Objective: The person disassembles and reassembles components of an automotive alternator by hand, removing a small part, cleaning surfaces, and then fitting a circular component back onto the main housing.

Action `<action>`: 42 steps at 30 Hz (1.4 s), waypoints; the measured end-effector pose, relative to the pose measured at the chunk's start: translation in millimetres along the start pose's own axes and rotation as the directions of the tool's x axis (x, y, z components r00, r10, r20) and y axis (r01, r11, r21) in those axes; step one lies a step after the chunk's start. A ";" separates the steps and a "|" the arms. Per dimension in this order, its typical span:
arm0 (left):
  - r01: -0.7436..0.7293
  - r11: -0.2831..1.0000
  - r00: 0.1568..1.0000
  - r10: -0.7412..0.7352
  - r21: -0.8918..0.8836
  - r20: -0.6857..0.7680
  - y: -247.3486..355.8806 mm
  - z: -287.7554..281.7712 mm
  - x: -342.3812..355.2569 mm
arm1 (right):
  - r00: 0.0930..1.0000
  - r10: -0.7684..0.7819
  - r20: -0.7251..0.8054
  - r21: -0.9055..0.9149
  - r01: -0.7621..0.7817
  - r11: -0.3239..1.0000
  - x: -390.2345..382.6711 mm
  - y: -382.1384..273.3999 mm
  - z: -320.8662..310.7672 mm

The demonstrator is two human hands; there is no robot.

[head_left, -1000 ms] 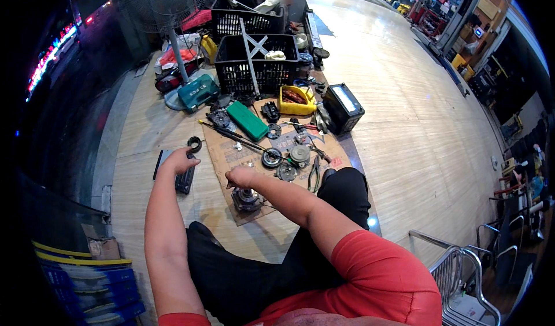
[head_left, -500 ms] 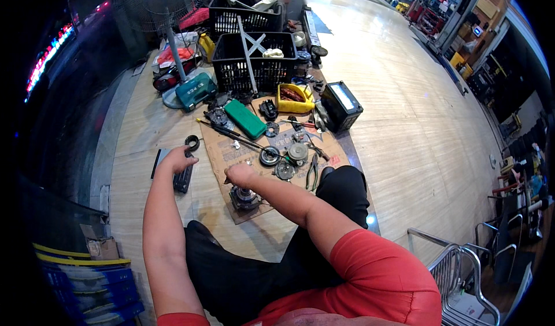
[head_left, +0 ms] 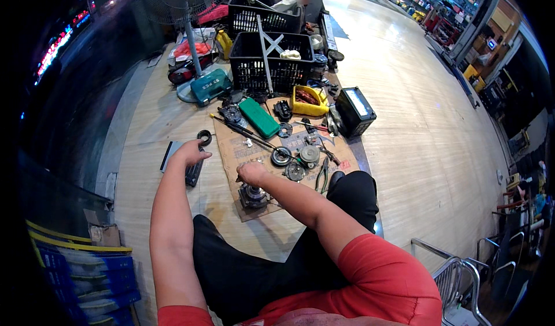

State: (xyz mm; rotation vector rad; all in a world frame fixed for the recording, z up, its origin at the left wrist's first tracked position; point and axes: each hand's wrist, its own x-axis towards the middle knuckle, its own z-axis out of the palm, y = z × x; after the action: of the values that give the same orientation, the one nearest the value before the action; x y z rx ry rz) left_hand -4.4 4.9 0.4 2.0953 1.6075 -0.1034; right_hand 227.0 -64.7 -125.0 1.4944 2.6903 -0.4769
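My left hand (head_left: 192, 152) reaches over a dark, flat case (head_left: 193, 175) on the floor, thumb and fingers apart. Just beyond its fingertips lies a black ring-shaped part (head_left: 204, 137). My right hand (head_left: 252, 174) is closed in a fist directly above a round metal motor-like part (head_left: 252, 196) at the near edge of the cardboard sheet (head_left: 231, 150). Something small and dark shows by its fingers, too small to name. Farther right on the cardboard lie a pulley-like ring (head_left: 281, 156), a round metal housing (head_left: 309, 155) and pliers (head_left: 322, 174).
Behind the cardboard stand black crates (head_left: 272, 65), a teal case (head_left: 211, 87), a fan (head_left: 191, 42) and a yellow container (head_left: 309, 101). A green box (head_left: 259, 118) lies on it. To the right stand a battery (head_left: 354, 112) and, nearer, a metal chair (head_left: 462, 274).
The whole view has shifted, so the scene sits farther right in the picture. Both hands stay over nearly the same spots, the left by the case and the right above the metal part.
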 end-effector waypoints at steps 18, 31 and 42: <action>0.018 0.999 1.000 -0.018 -0.028 -0.009 4.3 1.2 -1.9 | 0.999 0.034 -0.033 0.026 -0.033 0.999 -8.3 -4.4 -1.8; 0.032 0.999 0.999 -0.032 -0.016 0.006 8.3 -1.4 -6.4 | 1.000 0.014 -0.005 -0.030 -0.014 0.999 -6.5 -5.3 -2.4; 0.045 0.998 0.999 -0.045 -0.047 -0.001 4.9 -0.7 -7.7 | 0.998 0.062 0.013 0.009 -0.062 0.998 -11.0 -12.5 -8.8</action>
State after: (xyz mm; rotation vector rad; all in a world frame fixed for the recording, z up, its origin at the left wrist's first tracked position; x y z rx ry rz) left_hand -2.4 -2.6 5.4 2.0248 1.6433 -0.0783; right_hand 223.6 -77.5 -111.6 1.5667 2.6264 -0.4957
